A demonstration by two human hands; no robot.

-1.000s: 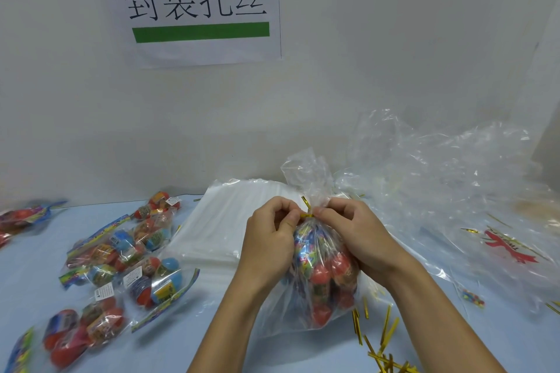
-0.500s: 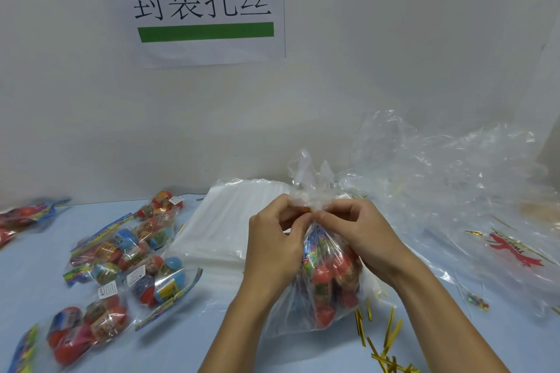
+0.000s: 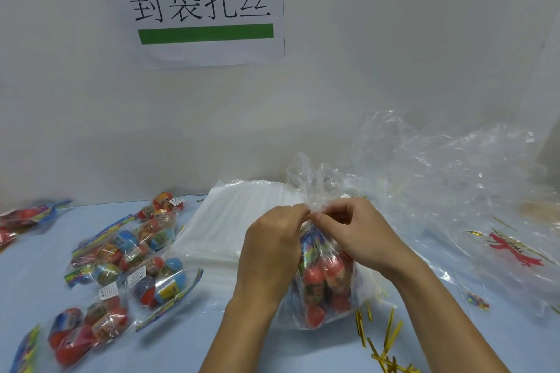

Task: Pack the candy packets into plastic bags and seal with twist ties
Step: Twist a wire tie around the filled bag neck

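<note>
- The fingers [image 3: 298,211] of the left hand [image 3: 271,247] and those of the right hand [image 3: 353,232] meet tip to tip, grasping the gathered neck of a clear plastic bag [image 3: 321,291]; the twist tie itself is hidden between them.
- The bag stands upright on the pale blue surface [image 3: 30,281], near the centre, with colourful candy packets [image 3: 322,278] inside and its loose top flaring above the pinch.
- Gold twist ties [image 3: 385,339] lie scattered on the surface just right of the bag, toward the near edge.
- A flat stack of empty bags [image 3: 230,221] lies behind the left hand.
- Loose candy packets [image 3: 127,254] are spread at the left.
- Crumpled clear plastic sheeting [image 3: 454,191] is heaped at the far right.
- A paper sign [image 3: 206,6] with a green bar hangs on the wall.
</note>
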